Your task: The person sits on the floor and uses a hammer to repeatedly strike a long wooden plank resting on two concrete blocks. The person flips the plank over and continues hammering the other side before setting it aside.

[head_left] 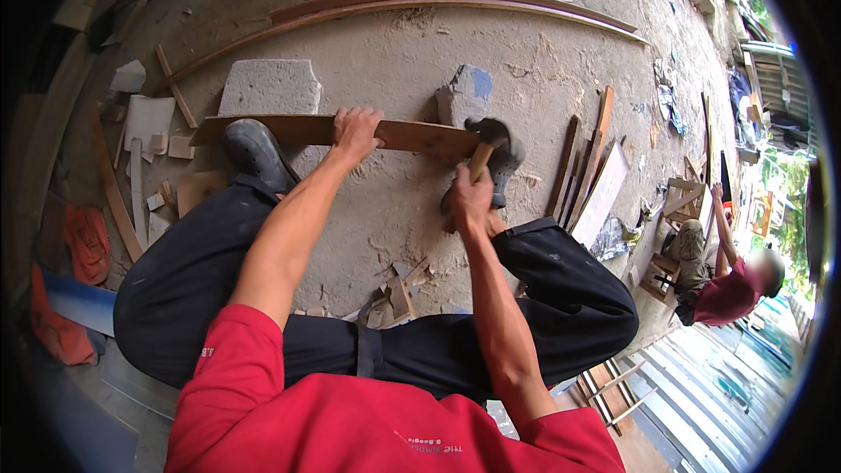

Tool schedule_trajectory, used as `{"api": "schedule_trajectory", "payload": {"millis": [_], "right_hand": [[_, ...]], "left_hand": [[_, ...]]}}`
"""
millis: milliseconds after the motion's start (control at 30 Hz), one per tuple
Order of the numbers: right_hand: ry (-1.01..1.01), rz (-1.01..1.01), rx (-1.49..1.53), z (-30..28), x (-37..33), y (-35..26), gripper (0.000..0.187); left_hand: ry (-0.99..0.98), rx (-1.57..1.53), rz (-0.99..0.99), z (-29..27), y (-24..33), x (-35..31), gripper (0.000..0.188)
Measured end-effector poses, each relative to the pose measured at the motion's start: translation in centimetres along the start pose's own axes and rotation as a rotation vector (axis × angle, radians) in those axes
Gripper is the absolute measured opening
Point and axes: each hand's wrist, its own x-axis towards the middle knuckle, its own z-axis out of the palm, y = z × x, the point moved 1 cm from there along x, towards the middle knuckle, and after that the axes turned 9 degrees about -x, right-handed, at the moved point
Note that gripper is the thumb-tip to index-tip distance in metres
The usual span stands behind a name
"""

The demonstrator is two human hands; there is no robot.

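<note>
Left hand: fingers curled over board, gripping it near mid-length. Board runs out either side of left fingers, right end ahead of right fingers. Right hand: fingers wrapped round hammer handle; head beyond them at board's right end, contact can't tell. Left shoe overlaps board, left of left fingers. Blue-patched block beyond right fingers.
</note>
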Motion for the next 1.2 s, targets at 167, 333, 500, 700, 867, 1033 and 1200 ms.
{"api": "schedule_trajectory", "payload": {"millis": [167, 333, 500, 700, 867, 1033, 1200], "right_hand": [[-0.457, 0.380, -0.038, -0.2, -1.3, 0.3, 0.023], [-0.317, 0.261, 0.102, -1.8, -0.4, -1.2, 0.022], [-0.204, 0.221, 0.042, -0.2, -0.2, -0.4, 0.022], [-0.501, 0.413, 0.191, -3.8, 0.7, -2.5, 0.013], [-0.252, 0.285, 0.260, -4.0, 1.2, -4.1, 0.015], [-0.458, 0.388, -0.139, 0.9, -1.8, 2.2, 0.025], [-0.248, 0.235, -0.018, -1.8, -0.6, 0.4, 0.017]], "left_hand": [[-0.035, 0.018, -0.037, 0.0, -0.3, -0.2, 0.045], [-0.014, 0.004, -0.033, -0.2, -0.4, -0.4, 0.043], [-0.004, -0.015, -0.015, -0.2, 0.3, -0.2, 0.043], [-0.031, -0.006, -0.040, -0.5, 0.0, -0.6, 0.043], [-0.029, -0.008, -0.034, -0.2, -0.3, -0.4, 0.044], [-0.039, -0.019, -0.039, -0.1, 0.1, 0.0, 0.041], [-0.103, 0.021, -0.057, -0.3, -0.4, -0.1, 0.045]]}}
